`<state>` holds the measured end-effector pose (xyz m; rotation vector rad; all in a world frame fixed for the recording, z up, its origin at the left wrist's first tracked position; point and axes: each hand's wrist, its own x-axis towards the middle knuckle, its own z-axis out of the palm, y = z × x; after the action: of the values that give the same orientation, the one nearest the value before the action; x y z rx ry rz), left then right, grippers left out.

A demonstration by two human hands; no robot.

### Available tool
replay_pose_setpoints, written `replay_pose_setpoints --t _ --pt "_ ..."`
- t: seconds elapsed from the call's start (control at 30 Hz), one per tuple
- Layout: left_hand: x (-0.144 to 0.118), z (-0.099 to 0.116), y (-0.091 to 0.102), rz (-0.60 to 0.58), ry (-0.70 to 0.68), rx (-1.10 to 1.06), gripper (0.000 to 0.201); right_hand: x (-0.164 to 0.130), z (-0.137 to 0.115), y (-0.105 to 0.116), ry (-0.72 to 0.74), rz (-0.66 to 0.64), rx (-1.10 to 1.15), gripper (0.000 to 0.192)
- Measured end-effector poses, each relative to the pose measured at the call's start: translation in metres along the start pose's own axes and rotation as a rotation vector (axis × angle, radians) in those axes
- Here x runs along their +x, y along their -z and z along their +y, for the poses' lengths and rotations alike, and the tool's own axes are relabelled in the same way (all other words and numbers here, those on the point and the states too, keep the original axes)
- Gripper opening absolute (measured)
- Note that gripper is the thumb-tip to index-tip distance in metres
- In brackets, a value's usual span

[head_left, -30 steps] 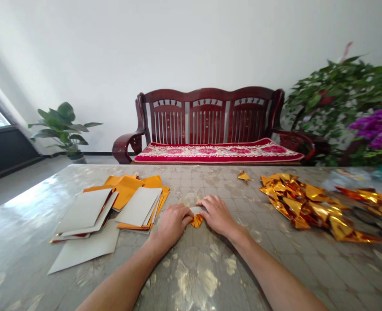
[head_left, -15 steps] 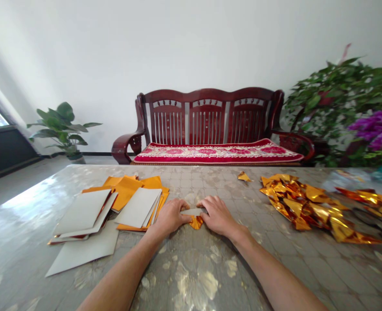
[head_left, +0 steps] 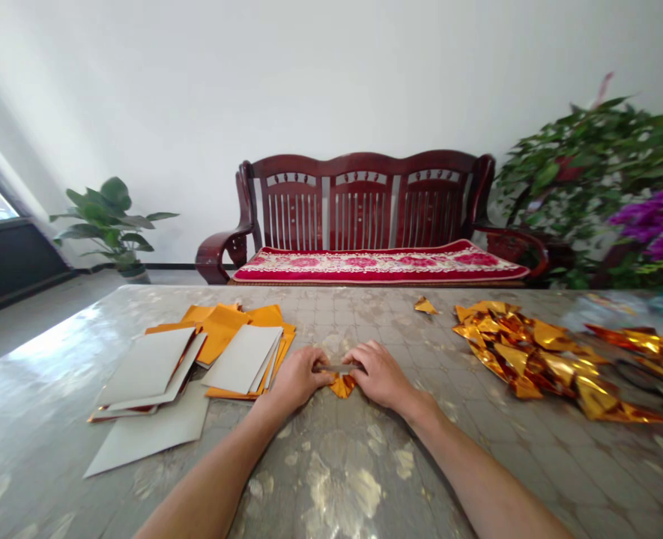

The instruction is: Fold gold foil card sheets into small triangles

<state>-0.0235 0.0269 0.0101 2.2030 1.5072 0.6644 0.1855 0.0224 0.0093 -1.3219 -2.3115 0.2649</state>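
A small piece of gold foil paper (head_left: 342, 385), with folds fanning out toward me and a narrow grey strip along its far edge, lies between my hands on the table. My left hand (head_left: 300, 374) pinches its left end, fingers curled and thumb along the near side. On the opposite end, my right hand (head_left: 379, 372) grips it the same way. My fingers hide both ends of the paper. Just left of my left hand rests a stack of grey-backed gold sheets (head_left: 244, 359).
Farther left lies another pile of grey-backed sheets (head_left: 145, 363). A heap of folded gold foil pieces (head_left: 527, 348) covers the right side, with one loose piece (head_left: 425, 305) nearby. Beyond the patterned table (head_left: 331, 471) stands a wooden bench (head_left: 359, 202); plants flank it.
The grey strip between my fingers looks narrower and darker now, its far part tipped up. Both hands stay in nearly the same place, fingers curled a little more.
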Motion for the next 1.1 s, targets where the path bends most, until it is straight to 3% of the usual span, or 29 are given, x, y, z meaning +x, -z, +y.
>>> replay_pose_setpoints --t 0.13,0.4,0.7,1.1 --pt "-0.010 -0.003 -0.001 0.065 -0.101 -0.049 0.007 -0.004 -0.001 0.001 0.062 0.030 -0.027 0.019" --pt "-0.020 0.006 0.007 0.049 -0.251 0.227 0.018 -0.012 -0.003 0.005 0.187 0.045 -0.129 0.018" --pt "-0.023 0.004 0.008 0.025 -0.251 0.209 0.025 -0.018 -0.003 0.010 0.237 -0.004 -0.195 0.029" --pt "-0.025 0.009 0.012 -0.033 -0.236 0.453 0.022 -0.022 -0.003 0.011 0.222 -0.023 -0.113 0.033"
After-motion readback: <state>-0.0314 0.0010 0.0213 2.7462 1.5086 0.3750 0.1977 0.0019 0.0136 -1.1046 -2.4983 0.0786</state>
